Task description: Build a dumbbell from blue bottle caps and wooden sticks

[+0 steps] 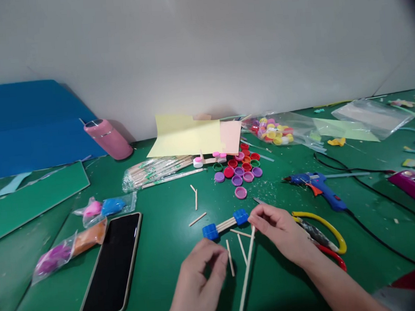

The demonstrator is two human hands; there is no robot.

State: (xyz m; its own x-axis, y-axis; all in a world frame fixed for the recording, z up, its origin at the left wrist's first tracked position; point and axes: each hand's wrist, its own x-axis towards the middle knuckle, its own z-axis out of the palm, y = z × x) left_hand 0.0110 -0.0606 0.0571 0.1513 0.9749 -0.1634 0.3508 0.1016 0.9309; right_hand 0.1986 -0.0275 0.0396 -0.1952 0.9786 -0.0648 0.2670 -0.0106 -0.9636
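Observation:
My right hand [278,228] pinches the upper end of a long thin wooden stick [247,276], which slants down toward the near edge of the view. My left hand [204,279] is curled, thumb and index tips close together, with nothing visible between them. Just beyond it lies a small piece with two blue blocks [210,231] joined by parallel wooden sticks [225,225]. One short stick [230,258] lies beside my left fingertips, another short stick [242,249] between my hands. Scissors [321,233] with yellow and red handles lie partly behind my right hand.
A phone [110,269] and bagged clay [72,248] lie left. Behind are bundled sticks [162,170], bottle caps [241,192], paper [185,135] and a pink bottle [108,138]. At right, a blue glue gun [318,188] trails a black cord [380,247].

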